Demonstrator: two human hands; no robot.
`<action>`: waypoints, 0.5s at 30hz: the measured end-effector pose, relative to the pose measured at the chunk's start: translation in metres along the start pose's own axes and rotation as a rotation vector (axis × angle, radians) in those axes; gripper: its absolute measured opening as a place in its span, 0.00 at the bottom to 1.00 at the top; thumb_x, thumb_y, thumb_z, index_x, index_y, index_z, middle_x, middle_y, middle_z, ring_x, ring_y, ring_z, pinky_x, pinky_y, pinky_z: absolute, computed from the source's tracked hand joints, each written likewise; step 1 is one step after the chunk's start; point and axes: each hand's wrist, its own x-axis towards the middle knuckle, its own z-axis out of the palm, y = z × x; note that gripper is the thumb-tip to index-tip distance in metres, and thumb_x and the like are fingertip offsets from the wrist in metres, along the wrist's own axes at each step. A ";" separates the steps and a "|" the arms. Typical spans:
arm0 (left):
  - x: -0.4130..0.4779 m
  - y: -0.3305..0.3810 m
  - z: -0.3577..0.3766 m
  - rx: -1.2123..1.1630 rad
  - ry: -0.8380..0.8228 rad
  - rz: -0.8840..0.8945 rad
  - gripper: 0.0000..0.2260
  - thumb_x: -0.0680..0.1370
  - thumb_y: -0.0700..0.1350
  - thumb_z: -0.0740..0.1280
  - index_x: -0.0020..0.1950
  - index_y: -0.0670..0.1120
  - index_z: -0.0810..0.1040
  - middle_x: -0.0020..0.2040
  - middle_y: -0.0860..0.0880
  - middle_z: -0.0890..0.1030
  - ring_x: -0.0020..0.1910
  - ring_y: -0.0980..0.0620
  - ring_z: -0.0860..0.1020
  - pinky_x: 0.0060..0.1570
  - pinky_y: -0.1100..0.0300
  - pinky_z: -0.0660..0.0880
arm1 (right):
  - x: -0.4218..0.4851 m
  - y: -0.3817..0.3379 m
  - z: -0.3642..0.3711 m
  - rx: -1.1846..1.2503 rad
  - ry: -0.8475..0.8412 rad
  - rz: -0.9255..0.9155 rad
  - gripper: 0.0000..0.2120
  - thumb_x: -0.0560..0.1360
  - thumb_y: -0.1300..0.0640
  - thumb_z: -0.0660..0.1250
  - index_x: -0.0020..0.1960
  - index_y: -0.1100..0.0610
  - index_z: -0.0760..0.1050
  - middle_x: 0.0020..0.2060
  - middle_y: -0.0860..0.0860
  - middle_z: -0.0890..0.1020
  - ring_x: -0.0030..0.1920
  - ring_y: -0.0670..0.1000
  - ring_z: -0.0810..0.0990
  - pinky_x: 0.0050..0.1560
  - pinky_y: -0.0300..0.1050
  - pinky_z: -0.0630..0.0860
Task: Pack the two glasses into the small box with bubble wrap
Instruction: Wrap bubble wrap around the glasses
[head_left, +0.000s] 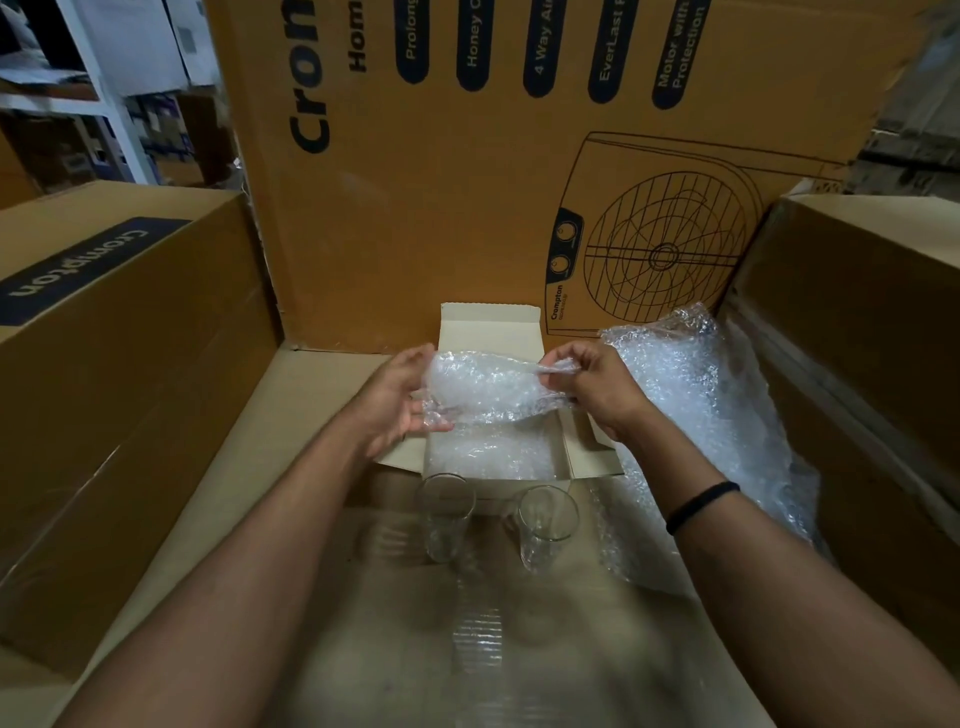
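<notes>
Two clear empty glasses stand upright on the cardboard surface: one (445, 514) at the left, the other (546, 525) to its right, both just in front of the small open box (491, 332). Bubble wrap (488, 457) lines the box's inside. Above the box I hold a sheet of bubble wrap (488, 387) between both hands. My left hand (402, 397) grips its left end. My right hand (592, 387) pinches its right end with curled fingers.
A large pile of bubble wrap (696, 395) lies at the right of the box. Big brown cartons stand at the left (114, 364), the back (519, 171) and the right (857, 332). The work surface is flat cardboard (291, 519).
</notes>
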 end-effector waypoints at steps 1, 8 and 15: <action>0.003 -0.003 -0.001 0.076 -0.002 -0.019 0.21 0.75 0.48 0.68 0.66 0.44 0.71 0.58 0.42 0.77 0.47 0.42 0.83 0.42 0.48 0.82 | 0.000 0.001 0.000 -0.026 -0.008 -0.013 0.09 0.74 0.70 0.70 0.43 0.57 0.79 0.41 0.52 0.82 0.34 0.46 0.78 0.30 0.36 0.73; 0.011 0.001 0.005 0.447 0.277 0.298 0.15 0.76 0.28 0.64 0.39 0.45 0.81 0.46 0.47 0.82 0.43 0.49 0.80 0.42 0.55 0.80 | -0.006 0.000 -0.017 -0.116 -0.236 0.025 0.06 0.77 0.59 0.69 0.51 0.59 0.81 0.54 0.51 0.84 0.53 0.49 0.82 0.50 0.41 0.77; 0.004 0.003 0.022 0.539 0.199 0.480 0.17 0.75 0.24 0.61 0.38 0.43 0.82 0.45 0.49 0.83 0.48 0.56 0.80 0.43 0.69 0.75 | -0.003 -0.040 -0.009 -0.431 -0.362 -0.045 0.16 0.79 0.62 0.65 0.66 0.53 0.75 0.58 0.46 0.80 0.55 0.38 0.77 0.51 0.29 0.71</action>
